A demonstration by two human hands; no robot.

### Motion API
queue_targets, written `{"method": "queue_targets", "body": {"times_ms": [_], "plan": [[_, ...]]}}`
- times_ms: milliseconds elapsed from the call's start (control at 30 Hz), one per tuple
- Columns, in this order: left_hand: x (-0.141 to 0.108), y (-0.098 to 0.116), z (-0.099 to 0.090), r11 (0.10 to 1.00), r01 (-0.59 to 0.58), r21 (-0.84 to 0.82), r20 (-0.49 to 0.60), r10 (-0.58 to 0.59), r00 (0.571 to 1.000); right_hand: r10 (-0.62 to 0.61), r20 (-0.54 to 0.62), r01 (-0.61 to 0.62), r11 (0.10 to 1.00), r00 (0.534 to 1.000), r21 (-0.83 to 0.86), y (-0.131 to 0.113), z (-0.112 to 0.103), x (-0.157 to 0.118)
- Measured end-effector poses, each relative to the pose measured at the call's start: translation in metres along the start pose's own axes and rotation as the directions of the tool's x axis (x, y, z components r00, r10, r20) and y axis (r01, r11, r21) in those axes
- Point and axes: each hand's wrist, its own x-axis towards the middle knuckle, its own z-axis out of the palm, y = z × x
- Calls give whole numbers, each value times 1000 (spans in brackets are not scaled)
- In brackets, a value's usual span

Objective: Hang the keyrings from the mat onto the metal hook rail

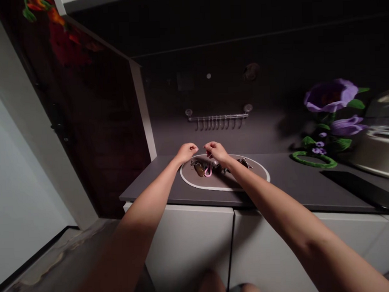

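Roughly front-to-back, pink loop (208, 175), rounded end nearest.

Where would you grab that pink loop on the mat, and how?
I'd likely pinch the pink loop at its rounded near end, from above, on the person's side: that curve bends toward them on the mat, while its far end is crowded.

Clear, glossy plastic-looking hook rail (218, 117); smooth matt grey counter (294, 185) (purple flower (331, 95) fuzzy).

Before me, oval mat (227, 185) on tabletop (291, 181), small items (200, 168) on mat; hook rack (219, 117) on wall behind; flowers (331, 98) right.
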Motion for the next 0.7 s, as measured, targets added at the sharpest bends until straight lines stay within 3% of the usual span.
{"method": "queue_targets", "body": {"times_ms": [133, 300, 500, 700], "plan": [[3, -15, 4, 985, -78, 151, 82, 66, 994, -68, -72, 46, 962, 995, -269, 16, 8, 17], [0, -39, 8, 964, -167, 208, 173, 132, 976, -187, 57, 184, 790, 981, -584, 32, 11, 19], [-1, -50, -1, 961, -196, 196, 297, 132, 946, -171, 244, 296, 645, 955, -705, 37, 11, 20], [-3, -56, -3, 952, -236, 194, 335, 162, 928, -139, 284, 307, 619, 949, -722, 40, 12, 22]]}}
